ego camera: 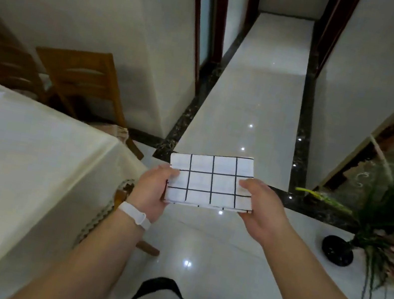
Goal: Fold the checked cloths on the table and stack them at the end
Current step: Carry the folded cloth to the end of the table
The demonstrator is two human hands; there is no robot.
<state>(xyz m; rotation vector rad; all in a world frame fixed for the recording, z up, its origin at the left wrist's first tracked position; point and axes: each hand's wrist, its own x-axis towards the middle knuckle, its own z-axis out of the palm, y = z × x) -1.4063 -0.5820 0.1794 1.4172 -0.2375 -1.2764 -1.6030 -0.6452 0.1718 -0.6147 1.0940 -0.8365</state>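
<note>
Pinched at both short ends by 2 hands: left hand [154, 190] with thumb over the left edge of the checked cloth [211, 181], right hand [262, 211] with thumb over the right edge, fingers tucked underneath and mostly out of sight. Each grip closed firmly on the fabric. Held flat in the air above the glossy floor [253, 93], just right of the tabletop [31, 159] and not touching it. Already folded into a small rectangle, several layers thick judging by the near edge. Probably light, soft and limp; likely to sag or fall open if held by 1 end only. Best kept pinched through all layers at opposite edges, then laid down flat. Possibly more cloth at the far left of the tabletop, too blurred to tell.
</note>
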